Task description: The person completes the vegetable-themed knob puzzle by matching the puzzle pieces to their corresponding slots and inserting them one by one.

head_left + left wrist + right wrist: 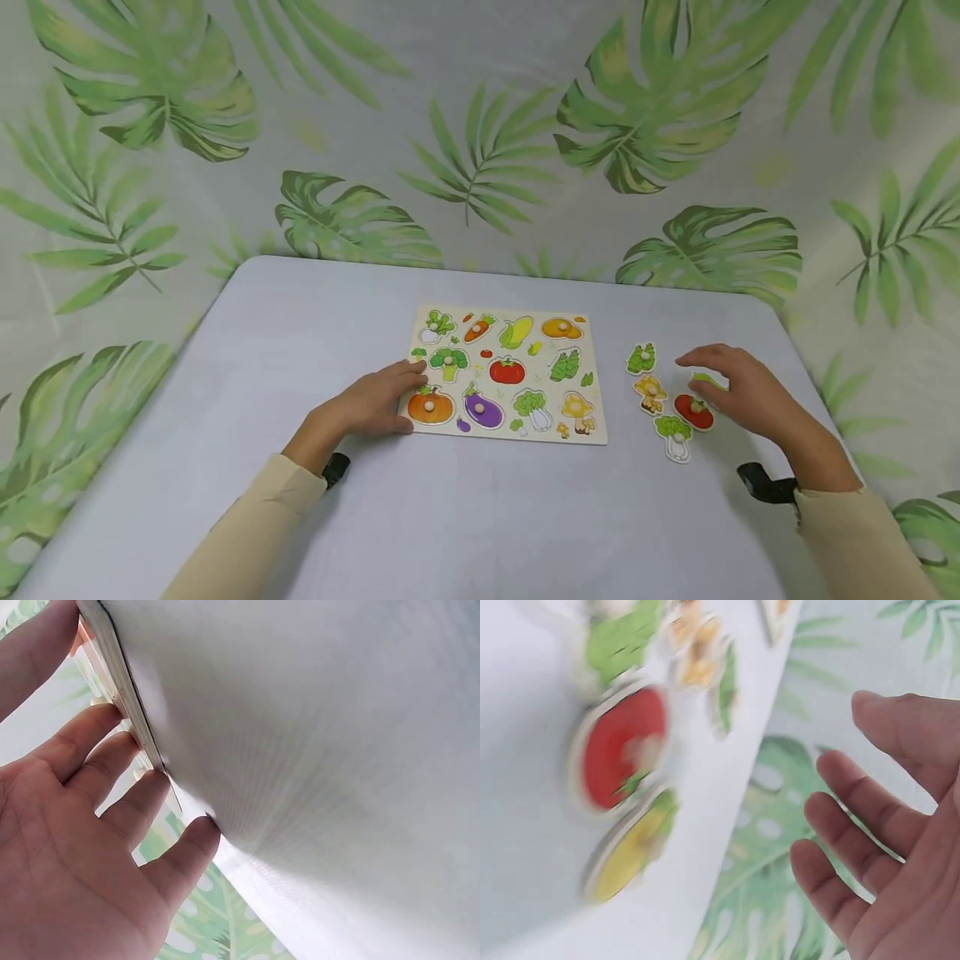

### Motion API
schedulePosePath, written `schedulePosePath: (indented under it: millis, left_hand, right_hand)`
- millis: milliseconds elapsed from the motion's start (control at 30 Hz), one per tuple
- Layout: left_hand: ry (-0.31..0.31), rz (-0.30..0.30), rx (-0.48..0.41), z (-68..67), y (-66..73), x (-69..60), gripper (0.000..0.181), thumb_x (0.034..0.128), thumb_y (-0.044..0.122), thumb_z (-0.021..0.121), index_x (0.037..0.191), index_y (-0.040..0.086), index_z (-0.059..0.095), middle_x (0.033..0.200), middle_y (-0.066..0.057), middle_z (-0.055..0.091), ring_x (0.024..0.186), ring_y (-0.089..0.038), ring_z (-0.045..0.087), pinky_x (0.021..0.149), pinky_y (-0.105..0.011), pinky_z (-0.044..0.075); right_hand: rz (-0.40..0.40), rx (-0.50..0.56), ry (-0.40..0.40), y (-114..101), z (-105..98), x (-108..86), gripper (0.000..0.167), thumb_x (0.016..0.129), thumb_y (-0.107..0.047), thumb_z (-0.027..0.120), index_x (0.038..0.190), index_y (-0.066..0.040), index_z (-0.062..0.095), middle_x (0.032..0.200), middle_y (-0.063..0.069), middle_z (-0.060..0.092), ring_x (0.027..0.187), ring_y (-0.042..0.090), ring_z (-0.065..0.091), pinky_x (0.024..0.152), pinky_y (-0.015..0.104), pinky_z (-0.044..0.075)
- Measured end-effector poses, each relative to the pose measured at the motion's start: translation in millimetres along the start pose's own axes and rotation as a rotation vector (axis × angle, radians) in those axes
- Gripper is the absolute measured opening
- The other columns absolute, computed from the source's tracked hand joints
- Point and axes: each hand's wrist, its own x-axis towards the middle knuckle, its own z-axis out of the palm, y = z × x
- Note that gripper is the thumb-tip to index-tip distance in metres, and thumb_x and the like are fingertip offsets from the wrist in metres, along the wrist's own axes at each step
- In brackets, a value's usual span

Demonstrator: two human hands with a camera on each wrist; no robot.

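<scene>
A wooden vegetable puzzle board [480, 433] lies flat on the table. My left hand [378, 400] rests at its left edge, and in the left wrist view the fingertips [154, 780] touch the board's side. Knobbed pieces sit in the board, among them a pumpkin [431, 407], an eggplant [482, 410] and a broccoli [449, 364]. To the right, my right hand [738, 392] hovers with parted fingers over loose pieces and holds nothing. Nearest it are a tomato piece [692, 412] and a corn piece [626, 859], which the hand partly hides in the head view.
Also loose between board and right hand are a green asparagus piece [641, 358], a mushroom piece [650, 392] and a leafy cabbage piece [674, 437]. The white table [480, 525] ends beyond the right hand. A leaf-patterned cloth [480, 150] hangs behind.
</scene>
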Motion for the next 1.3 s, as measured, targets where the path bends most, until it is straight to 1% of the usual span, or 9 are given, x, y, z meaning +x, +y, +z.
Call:
schedulePosePath:
  millis: [200, 300, 433, 567, 667, 767, 933, 1200, 1300]
  left_hand:
    - [-0.001, -0.003, 0.006, -1.2, 0.6, 0.4, 0.071, 0.0835, 0.021, 0.077, 0.147, 0.008, 0.047, 0.164, -0.009, 0.030, 0.154, -0.035, 0.023, 0.123, -0.057, 0.025]
    - [0.002, -0.004, 0.010, -2.6, 1.3, 0.7, 0.072, 0.0838, 0.021, 0.077, 0.147, 0.007, 0.046, 0.164, -0.009, 0.030, 0.154, -0.035, 0.023, 0.122, -0.057, 0.025]
    - [0.001, -0.015, 0.006, -4.1, 2.1, 1.5, 0.072, 0.0842, 0.021, 0.076, 0.148, 0.008, 0.046, 0.164, -0.008, 0.029, 0.154, -0.034, 0.022, 0.123, -0.056, 0.024]
    - [0.002, 0.001, -0.002, -3.6, 3.2, 3.0, 0.071, 0.0844, 0.021, 0.076, 0.147, 0.007, 0.046, 0.164, -0.009, 0.030, 0.154, -0.035, 0.022, 0.123, -0.056, 0.024]
    - [-0.010, 0.008, -0.007, -1.2, 3.2, 3.1, 0.070, 0.0843, 0.020, 0.076, 0.146, 0.007, 0.047, 0.164, -0.010, 0.030, 0.153, -0.036, 0.022, 0.123, -0.057, 0.025]
    - [-0.023, 0.002, -0.009, 1.1, 2.9, 1.9, 0.069, 0.0845, 0.020, 0.076, 0.146, 0.007, 0.047, 0.164, -0.010, 0.029, 0.154, -0.035, 0.022, 0.123, -0.056, 0.025]
    - [-0.014, -0.005, -0.011, 1.8, 3.3, 0.4, 0.070, 0.0839, 0.020, 0.076, 0.146, 0.007, 0.048, 0.164, -0.010, 0.030, 0.153, -0.035, 0.023, 0.122, -0.057, 0.025]
    - [0.002, 0.016, -0.006, 1.3, 1.6, 0.8, 0.069, 0.0839, 0.019, 0.076, 0.145, 0.006, 0.048, 0.163, -0.011, 0.031, 0.153, -0.036, 0.024, 0.122, -0.058, 0.026]
    - [-0.001, 0.009, -0.016, 0.4, 0.5, 1.2, 0.069, 0.0834, 0.019, 0.077, 0.145, 0.006, 0.048, 0.164, -0.010, 0.030, 0.153, -0.036, 0.023, 0.122, -0.057, 0.026]
  right_hand:
    - [0.024, -0.042, -0.009, 24, 7, -21.3, 0.034, 0.086, -0.006, 0.072, 0.119, -0.004, 0.068, 0.118, 0.022, 0.066, 0.108, 0.043, 0.060, 0.081, 0.058, 0.055]
    - [0.040, -0.059, 0.000, 32, 13, -25.3, 0.032, 0.085, -0.007, 0.073, 0.116, -0.003, 0.070, 0.112, 0.020, 0.068, 0.100, 0.042, 0.064, 0.077, 0.052, 0.056]
    - [0.082, -0.047, -0.005, 39, 22, -26.4, 0.028, 0.087, -0.009, 0.072, 0.114, -0.002, 0.071, 0.109, 0.019, 0.068, 0.096, 0.039, 0.065, 0.075, 0.049, 0.056]
    - [0.141, -0.008, -0.042, 43, 29, -28.2, 0.027, 0.089, -0.010, 0.069, 0.114, 0.000, 0.070, 0.111, 0.022, 0.066, 0.099, 0.042, 0.063, 0.080, 0.054, 0.054]
    - [0.180, 0.014, -0.076, 45, 35, -29.6, 0.026, 0.089, -0.009, 0.069, 0.113, 0.000, 0.071, 0.112, 0.024, 0.065, 0.104, 0.044, 0.060, 0.087, 0.061, 0.050]
    - [0.158, 0.000, -0.066, 46, 41, -29.5, 0.023, 0.085, -0.007, 0.072, 0.108, -0.001, 0.074, 0.108, 0.023, 0.066, 0.102, 0.043, 0.060, 0.087, 0.060, 0.050]
    - [0.094, -0.044, 0.002, 47, 45, -24.8, 0.018, 0.081, -0.007, 0.076, 0.099, -0.003, 0.076, 0.098, 0.017, 0.067, 0.088, 0.032, 0.061, 0.074, 0.044, 0.051]
    - [0.120, -0.025, 0.016, 47, 46, -24.1, 0.013, 0.082, -0.007, 0.074, 0.095, -0.004, 0.076, 0.097, 0.015, 0.067, 0.088, 0.030, 0.060, 0.074, 0.041, 0.050]
    - [0.140, -0.005, 0.010, 45, 45, -22.8, 0.012, 0.083, -0.007, 0.074, 0.094, -0.005, 0.077, 0.099, 0.015, 0.066, 0.091, 0.031, 0.059, 0.076, 0.042, 0.050]
